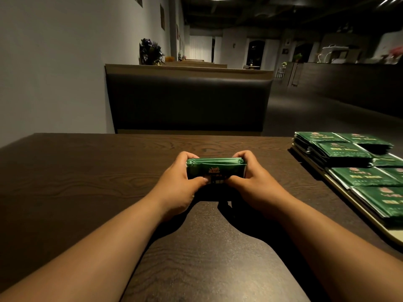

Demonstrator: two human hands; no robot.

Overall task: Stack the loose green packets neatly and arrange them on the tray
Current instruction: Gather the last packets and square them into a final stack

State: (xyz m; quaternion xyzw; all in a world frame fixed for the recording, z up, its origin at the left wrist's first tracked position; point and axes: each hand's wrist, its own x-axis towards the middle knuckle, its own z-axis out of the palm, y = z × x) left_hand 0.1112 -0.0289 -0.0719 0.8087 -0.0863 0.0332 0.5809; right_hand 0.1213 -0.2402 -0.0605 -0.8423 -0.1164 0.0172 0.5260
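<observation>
Between our left hand [174,184] and right hand [250,182], both gripping its ends, the packet stack [216,170] runs crosswise; the tray [340,188] lies rightward, nearer that hand.

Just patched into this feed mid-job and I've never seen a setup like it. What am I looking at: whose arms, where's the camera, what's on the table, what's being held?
There is no machine here. A person works with bare hands, and the single picture comes from a wide-angle camera on their head, looking forward and down. The left hand and right hand grip a bundle of green packets by its two ends, over a dark wooden table. At the right edge lies a pale tray carrying stacks of green packets. Beyond the table stands a dark padded bench.
</observation>
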